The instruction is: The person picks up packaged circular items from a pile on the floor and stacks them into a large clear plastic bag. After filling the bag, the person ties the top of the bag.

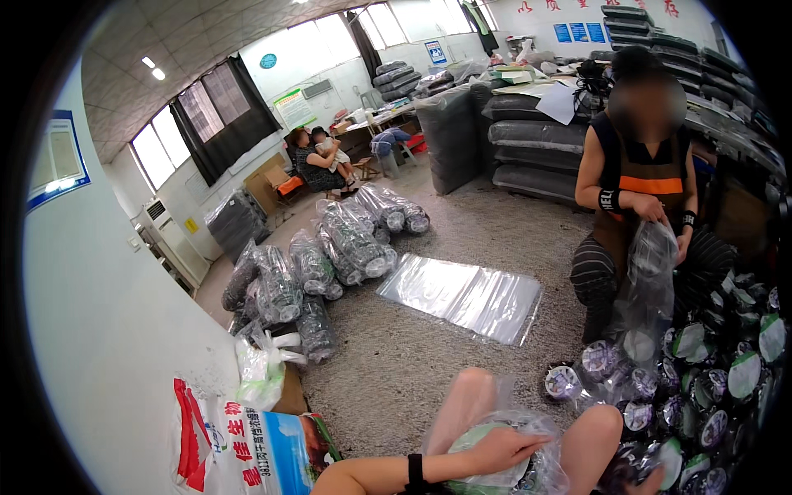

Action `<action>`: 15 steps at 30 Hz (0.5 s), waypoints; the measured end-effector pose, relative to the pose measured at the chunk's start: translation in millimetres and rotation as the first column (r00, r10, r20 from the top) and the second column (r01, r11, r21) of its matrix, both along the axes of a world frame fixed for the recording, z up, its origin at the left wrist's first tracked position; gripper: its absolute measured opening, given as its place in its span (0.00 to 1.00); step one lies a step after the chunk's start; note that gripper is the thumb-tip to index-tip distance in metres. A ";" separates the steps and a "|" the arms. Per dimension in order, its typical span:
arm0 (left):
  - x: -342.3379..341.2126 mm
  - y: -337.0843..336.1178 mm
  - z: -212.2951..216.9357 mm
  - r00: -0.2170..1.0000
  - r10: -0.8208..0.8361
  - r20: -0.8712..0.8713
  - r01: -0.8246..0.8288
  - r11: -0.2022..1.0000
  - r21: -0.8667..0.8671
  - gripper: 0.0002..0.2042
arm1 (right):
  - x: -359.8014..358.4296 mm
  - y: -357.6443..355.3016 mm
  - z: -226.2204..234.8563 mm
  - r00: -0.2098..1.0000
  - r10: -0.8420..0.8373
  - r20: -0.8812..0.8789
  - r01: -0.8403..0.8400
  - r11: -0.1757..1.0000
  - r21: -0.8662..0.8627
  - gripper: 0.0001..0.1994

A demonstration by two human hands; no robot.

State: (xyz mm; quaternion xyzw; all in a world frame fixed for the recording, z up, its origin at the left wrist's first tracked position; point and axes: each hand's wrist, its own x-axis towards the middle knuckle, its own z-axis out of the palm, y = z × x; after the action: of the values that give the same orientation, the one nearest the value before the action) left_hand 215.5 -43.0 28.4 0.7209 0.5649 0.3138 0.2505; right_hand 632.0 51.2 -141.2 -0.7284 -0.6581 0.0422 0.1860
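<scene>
Across my lap lies a transparent plastic bag [540, 474] with a round, pale green-faced item [487, 437] under or inside it. My left hand [505, 451], a black band on its wrist, is closed on the bag with its fingers together. At the lower right edge my right hand [649, 480] is partly cut off, beside a heap of round packs [714, 384] with green and purple printed faces. What its fingers do is not visible.
Opposite me a seated person [635, 177] handles a transparent bag [652, 256]. Flat plastic sheets [462, 295] lie on the floor. Filled bags [351, 235] are piled to the left, near a printed sack [247, 445]. Dark bales [536, 136] stand behind; two people sit farther back.
</scene>
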 end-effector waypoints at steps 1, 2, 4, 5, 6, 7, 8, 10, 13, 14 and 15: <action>2.1 1.8 -0.6 1.000 -0.003 0.007 0.002 0.999 0.035 0.16 | 6.3 1.0 -15.0 0.998 -0.060 -0.011 0.059 0.997 -0.054 0.45; 3.6 4.3 -2.1 1.000 -0.003 0.015 0.002 0.998 0.069 0.16 | 12.9 2.6 -32.8 0.992 -0.128 -0.024 0.124 0.986 -0.111 0.45; 4.4 6.5 1.2 1.000 -0.010 0.007 0.010 0.999 0.032 0.16 | 23.2 10.2 -62.1 0.971 -0.236 -0.038 0.224 0.954 -0.197 0.46; 4.3 7.5 3.3 1.000 -0.009 -0.003 0.009 1.000 -0.002 0.16 | 27.9 14.4 -75.5 0.962 -0.270 -0.034 0.256 0.939 -0.230 0.46; 4.4 10.1 4.0 1.000 -0.016 -0.001 0.016 1.000 -0.004 0.16 | 33.9 17.7 -89.2 0.953 -0.302 -0.024 0.286 0.923 -0.259 0.47; 4.9 12.3 4.0 1.000 -0.001 -0.002 0.001 1.000 0.010 0.16 | 39.9 20.4 -102.8 0.945 -0.327 -0.011 0.310 0.907 -0.286 0.47; 4.0 15.5 3.0 1.000 0.015 -0.003 -0.015 1.000 0.022 0.16 | 43.8 24.1 -114.7 0.937 -0.350 0.002 0.334 0.892 -0.305 0.47; 2.6 21.2 4.2 1.000 -0.001 -0.015 0.000 1.000 -0.022 0.16 | 52.8 27.0 -135.7 0.922 -0.385 0.033 0.373 0.862 -0.343 0.48; 5.5 31.8 -4.4 0.997 -0.009 -0.072 0.005 0.999 -0.048 0.17 | 67.9 30.0 -158.6 0.911 -0.407 0.064 0.400 0.837 -0.374 0.49; 5.1 32.7 -5.3 0.992 -0.010 -0.126 0.006 1.000 -0.027 0.16 | 69.0 31.7 -167.3 0.913 -0.402 0.071 0.396 0.831 -0.389 0.49; 4.7 33.0 -5.5 0.993 -0.007 -0.118 0.002 0.999 -0.037 0.16 | 71.6 31.8 -174.6 0.912 -0.403 0.079 0.400 0.827 -0.394 0.49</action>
State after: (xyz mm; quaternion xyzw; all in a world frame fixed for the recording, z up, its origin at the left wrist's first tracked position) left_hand 220.2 -9.9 22.8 0.7349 0.5827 0.2595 0.2305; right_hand 703.7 83.0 -315.8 -0.8726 -0.4666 0.1390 0.0396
